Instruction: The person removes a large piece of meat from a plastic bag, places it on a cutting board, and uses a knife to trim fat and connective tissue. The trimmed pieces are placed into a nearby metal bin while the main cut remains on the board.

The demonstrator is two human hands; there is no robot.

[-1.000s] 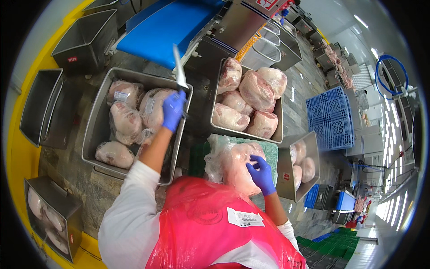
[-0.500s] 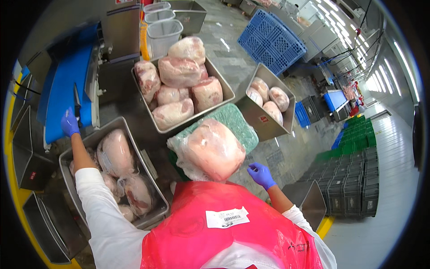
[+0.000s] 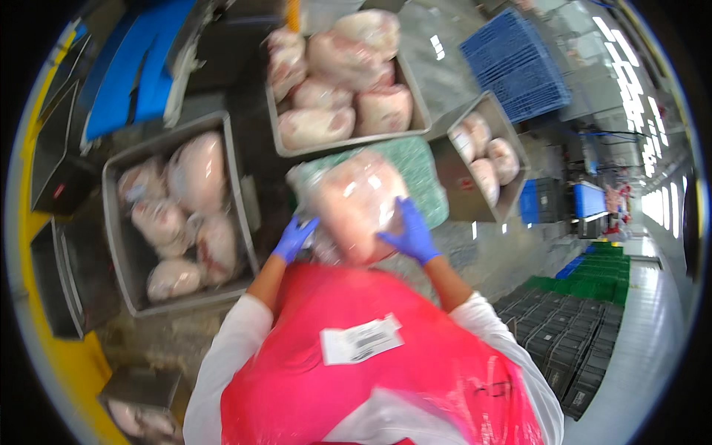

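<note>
A large pale-pink piece of meat in clear plastic wrap (image 3: 356,196) lies on a green plastic-covered block (image 3: 423,170) right in front of me. My right hand (image 3: 411,236), in a blue-purple glove, grips its right side, with thumb and fingers spread over the wrap. At the lower left edge my left hand (image 3: 295,239), gloved alike, has its fingers at the loose plastic; its fingertips are partly hidden. On the blue conveyor belt (image 3: 122,93) at the far left, a dark, slim object like a knife (image 3: 136,85) shows blurred.
Metal bins of wrapped meat stand at the left (image 3: 111,222), beyond the block (image 3: 426,111) and at the right (image 3: 452,182). A blue pallet (image 3: 515,67) leans farther off. Stacked dark crates (image 3: 564,319) stand to the right. Another meat bin (image 3: 141,393) sits at the lower left.
My left hand has come from the conveyor to the meat's left edge. My right hand has moved from beside the block onto the meat. The view has shifted.
</note>
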